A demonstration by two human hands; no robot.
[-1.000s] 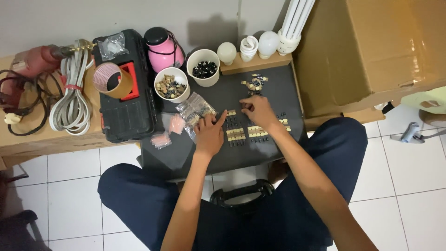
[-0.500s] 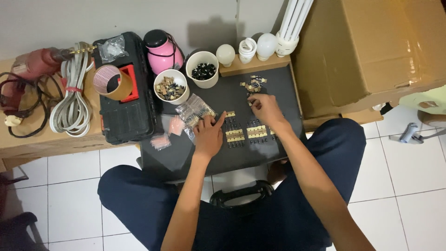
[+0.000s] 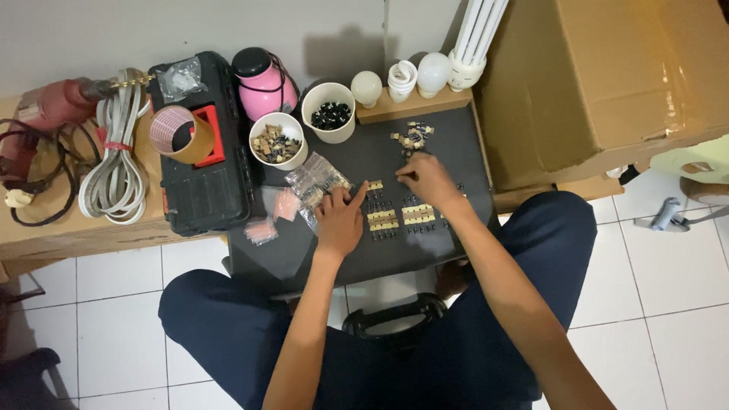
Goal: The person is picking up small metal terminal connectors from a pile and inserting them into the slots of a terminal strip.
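My left hand (image 3: 339, 219) rests on the dark work board (image 3: 304, 250), index finger stretched toward a row of small cream and black parts (image 3: 383, 219). My right hand (image 3: 427, 177) hovers just below a loose heap of the same small parts (image 3: 411, 137), fingers pinched together; what they hold, if anything, is too small to tell. More rows of parts (image 3: 418, 214) lie below the right hand. Clear plastic bags of parts (image 3: 315, 182) sit just left of my left hand.
Two white cups (image 3: 329, 112) (image 3: 277, 140) of small parts stand at the board's back. A black toolbox (image 3: 197, 152) with a tape roll (image 3: 178, 133), a pink jug (image 3: 263, 82), light bulbs (image 3: 402, 76), a drill (image 3: 45, 106), a coiled cable (image 3: 114, 167) and a large cardboard box (image 3: 607, 76) surround it.
My right hand has drifted up toward the loose heap of parts. My left hand stays on the board by the rows.
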